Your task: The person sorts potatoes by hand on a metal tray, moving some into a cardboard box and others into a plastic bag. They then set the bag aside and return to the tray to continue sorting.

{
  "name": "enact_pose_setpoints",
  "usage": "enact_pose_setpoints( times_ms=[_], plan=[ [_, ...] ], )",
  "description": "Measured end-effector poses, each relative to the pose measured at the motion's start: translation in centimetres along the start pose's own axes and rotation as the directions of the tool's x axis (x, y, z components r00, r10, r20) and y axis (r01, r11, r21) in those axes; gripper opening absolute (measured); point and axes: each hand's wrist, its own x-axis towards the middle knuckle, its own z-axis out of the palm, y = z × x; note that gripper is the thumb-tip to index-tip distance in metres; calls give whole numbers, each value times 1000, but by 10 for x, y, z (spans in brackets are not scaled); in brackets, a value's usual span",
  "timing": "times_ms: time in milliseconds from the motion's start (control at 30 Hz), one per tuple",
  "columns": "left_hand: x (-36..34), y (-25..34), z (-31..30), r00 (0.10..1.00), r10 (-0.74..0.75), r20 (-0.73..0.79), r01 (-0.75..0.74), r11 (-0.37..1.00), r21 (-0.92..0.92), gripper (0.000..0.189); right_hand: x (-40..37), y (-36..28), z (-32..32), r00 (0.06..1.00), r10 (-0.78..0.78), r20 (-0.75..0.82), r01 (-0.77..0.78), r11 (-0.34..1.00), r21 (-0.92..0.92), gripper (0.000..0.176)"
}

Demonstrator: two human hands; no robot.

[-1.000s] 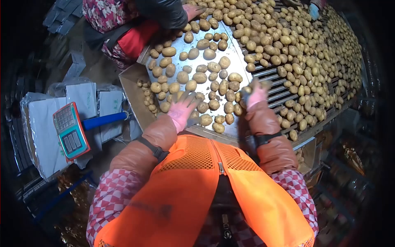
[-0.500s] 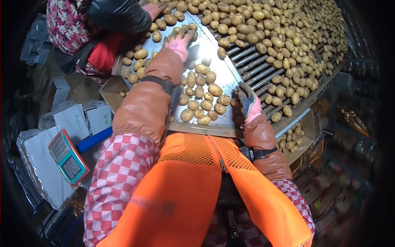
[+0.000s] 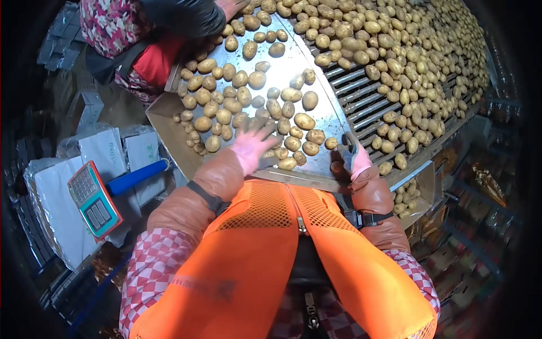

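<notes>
My left hand [image 3: 253, 144], in a pink glove, lies flat with fingers spread over several potatoes [image 3: 282, 121] on the steel sorting table [image 3: 323, 106]. My right hand [image 3: 353, 158], in a dark and pink glove, rests at the table's near edge beside a potato [image 3: 331, 143]; whether its fingers enclose anything is unclear. More potatoes [image 3: 389, 51] cover the roller conveyor [image 3: 361, 96] to the right.
Another person [image 3: 152, 28] in a patterned top and black sleeve works at the table's far left. A cardboard box [image 3: 169, 133] holds small potatoes at the left edge. A scale [image 3: 93, 195] and white boxes [image 3: 107, 150] stand on the left. A bin [image 3: 412, 195] sits below right.
My left hand has pulled back from the far part of the table to the near potatoes. My right hand has slid down to the near edge.
</notes>
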Motion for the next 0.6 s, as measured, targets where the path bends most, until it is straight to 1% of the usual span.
enact_pose_setpoints(
  times_ms=[33,67,100,133,167,233,267,300,333,367,400,433,500,533,567,600],
  plan=[
    [-11,-12,5,1000,-9,-10,9,1000,-6,49,2,-2,-3,1000,-5,2,5,1000,-14,56],
    [-23,-26,14,983,-169,-70,164,984,-74,49,4,0,-9,998,-66,19,67,991,-117,57],
    [-33,-31,21,936,-333,-113,314,937,-153,49,6,5,-17,992,-120,47,128,967,-220,58],
    [-39,-28,16,866,-441,-234,421,897,-134,46,33,55,-14,982,-179,52,186,926,-328,63],
    [-43,-32,8,830,-478,-288,475,876,-85,44,29,51,-3,982,-180,58,189,923,-334,63],
    [-40,-34,28,629,-656,-416,666,731,-147,42,16,30,41,986,-113,126,167,766,-620,63],
    [-32,-24,26,672,-635,-381,638,758,-138,43,18,25,57,984,-115,132,173,766,-619,63],
    [-22,-16,24,712,-610,-347,607,784,-130,44,27,18,74,964,-103,245,220,826,-519,65],
    [-18,-16,36,840,-418,-346,412,906,-95,49,39,10,88,929,-100,356,251,877,-409,66],
    [-13,-13,39,929,-241,-281,248,969,-8,51,49,5,96,882,-103,461,261,920,-294,67],
    [-14,-17,27,928,-248,-280,238,969,-69,49,57,-6,97,880,-103,463,263,919,-294,67],
    [-16,-24,13,925,-255,-281,227,965,-128,47,67,-20,97,895,-191,404,331,890,-313,58],
    [-24,-39,10,856,-452,-249,406,888,-214,42,84,-51,95,886,-368,281,452,817,-357,43],
    [-32,-38,3,809,-472,-350,443,881,-165,40,91,-64,99,884,-417,209,466,814,-346,38],
    [-38,-38,5,808,-475,-349,447,880,-162,40,95,-79,105,875,-466,134,483,810,-334,33],
    [-40,-42,9,732,-554,-396,535,828,-170,38,90,-100,109,849,-509,142,491,660,-569,39]
  ],
)
